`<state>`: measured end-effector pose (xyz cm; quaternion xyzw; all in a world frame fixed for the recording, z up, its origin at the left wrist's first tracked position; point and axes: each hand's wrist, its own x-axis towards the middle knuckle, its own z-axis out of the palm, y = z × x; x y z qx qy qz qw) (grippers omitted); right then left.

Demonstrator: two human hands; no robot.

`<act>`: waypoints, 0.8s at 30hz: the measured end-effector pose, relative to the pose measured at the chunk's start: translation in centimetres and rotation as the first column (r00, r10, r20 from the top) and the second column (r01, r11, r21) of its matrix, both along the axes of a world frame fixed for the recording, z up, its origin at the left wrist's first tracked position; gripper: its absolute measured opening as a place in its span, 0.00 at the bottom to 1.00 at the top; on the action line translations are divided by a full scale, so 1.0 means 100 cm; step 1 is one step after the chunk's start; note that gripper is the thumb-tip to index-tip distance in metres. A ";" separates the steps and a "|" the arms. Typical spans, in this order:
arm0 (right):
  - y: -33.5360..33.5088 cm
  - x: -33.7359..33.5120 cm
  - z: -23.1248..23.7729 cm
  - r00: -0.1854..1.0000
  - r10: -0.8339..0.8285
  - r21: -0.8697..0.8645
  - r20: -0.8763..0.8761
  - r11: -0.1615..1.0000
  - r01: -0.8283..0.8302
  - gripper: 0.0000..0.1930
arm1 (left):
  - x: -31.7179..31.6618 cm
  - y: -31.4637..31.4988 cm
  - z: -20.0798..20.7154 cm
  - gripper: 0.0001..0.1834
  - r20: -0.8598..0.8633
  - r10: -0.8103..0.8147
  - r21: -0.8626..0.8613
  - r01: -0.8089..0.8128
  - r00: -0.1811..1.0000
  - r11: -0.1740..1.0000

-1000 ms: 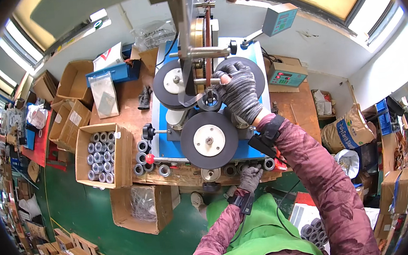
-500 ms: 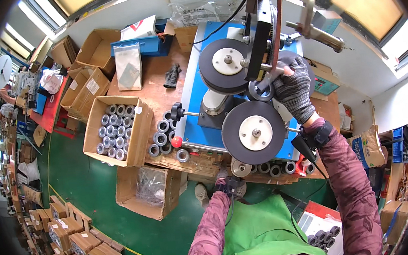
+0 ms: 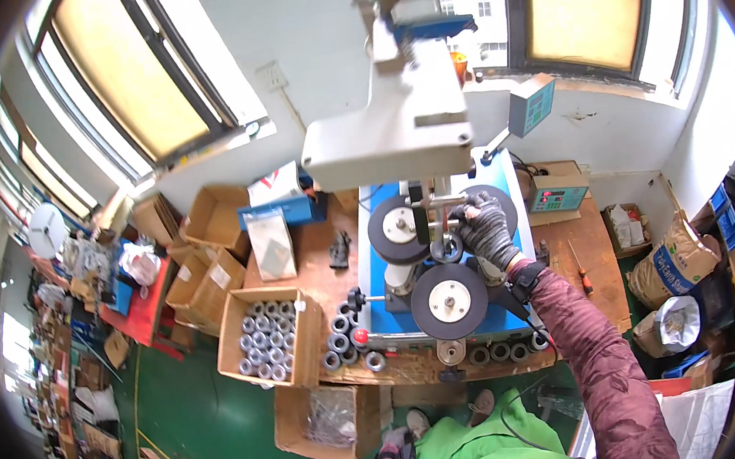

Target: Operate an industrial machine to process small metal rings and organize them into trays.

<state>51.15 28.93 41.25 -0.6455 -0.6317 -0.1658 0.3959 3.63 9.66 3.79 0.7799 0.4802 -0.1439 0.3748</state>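
— Where was your right hand at that moment?

— My right hand (image 3: 486, 230), in a grey knitted glove, was up on the winding machine (image 3: 439, 249). It lay on the small dark hub (image 3: 448, 249) that sits between the three black discs. The fingers were curled down around that hub and touched it. If they really pinched something thin there, I could not tell, the glove hid it.

— And the discs, how did they stand?

— One black disc (image 3: 397, 229) was at the far left, a second one (image 3: 500, 205) was at the far right, half behind my hand, and the biggest one (image 3: 449, 301) was near to me, just below my wrist. All stood on the blue plate (image 3: 383, 311) of the machine.

— What did the left hand do?

— My left hand (image 3: 395, 444) hung low, near my body and well apart from the bench. It wore also a dark glove. The fingers looked bent, but whether they gripped something I could not tell.

— What else was around?

— On the wooden bench (image 3: 305, 261), left from the machine, a cardboard box (image 3: 269, 336) stood full with small grey rolls (image 3: 263, 336). More loose rolls (image 3: 342, 341) lay between this box and the blue plate, and a row of them along the near edge. A red-handled screwdriver (image 3: 579, 267) lay at the right side.
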 end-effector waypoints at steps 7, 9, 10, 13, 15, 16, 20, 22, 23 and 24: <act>0.003 -0.009 0.000 0.998 0.028 -0.080 0.053 0.997 -0.024 0.09 | -0.164 -0.006 0.014 0.16 -0.115 0.256 -0.140 -0.271 0.960 0.952; 0.007 -0.004 -0.009 1.000 0.013 -0.066 0.016 0.998 -0.012 0.10 | -0.170 0.002 0.021 0.16 -0.062 0.377 -0.129 -0.382 0.924 0.915; 0.007 -0.005 -0.010 1.000 0.008 -0.060 0.013 0.998 -0.007 0.10 | -0.169 0.006 0.024 0.16 -0.040 0.411 -0.125 -0.412 0.911 0.902; 0.007 -0.010 -0.009 1.000 0.008 -0.032 0.020 0.999 -0.008 0.10 | -0.162 0.013 0.029 0.15 0.026 0.453 -0.115 -0.447 0.891 0.887; 0.006 -0.012 -0.007 0.999 -0.012 -0.068 0.041 0.998 0.015 0.11 | -0.150 0.019 0.031 0.15 0.070 0.461 -0.112 -0.452 0.885 0.885; 0.006 -0.012 -0.007 0.999 -0.017 -0.064 0.043 0.998 0.020 0.11 | -0.144 0.023 0.032 0.15 0.089 0.462 -0.110 -0.453 0.882 0.885; 0.003 -0.017 -0.003 0.999 -0.016 -0.152 0.052 0.988 0.024 0.11 | -0.124 0.035 0.039 0.15 0.140 0.451 -0.100 -0.440 0.881 0.892; 0.005 -0.018 -0.007 0.998 -0.042 -0.167 0.054 0.985 0.051 0.10 | -0.113 0.042 0.045 0.15 0.158 0.439 -0.094 -0.429 0.885 0.898; 0.004 -0.017 -0.006 0.998 -0.055 -0.242 0.044 0.968 0.064 0.11 | -0.106 0.046 0.048 0.15 0.167 0.430 -0.090 -0.421 0.887 0.903; 0.002 -0.016 -0.005 0.996 -0.062 -0.267 0.056 0.961 0.075 0.10 | -0.097 0.051 0.050 0.15 0.177 0.425 -0.088 -0.416 0.888 0.905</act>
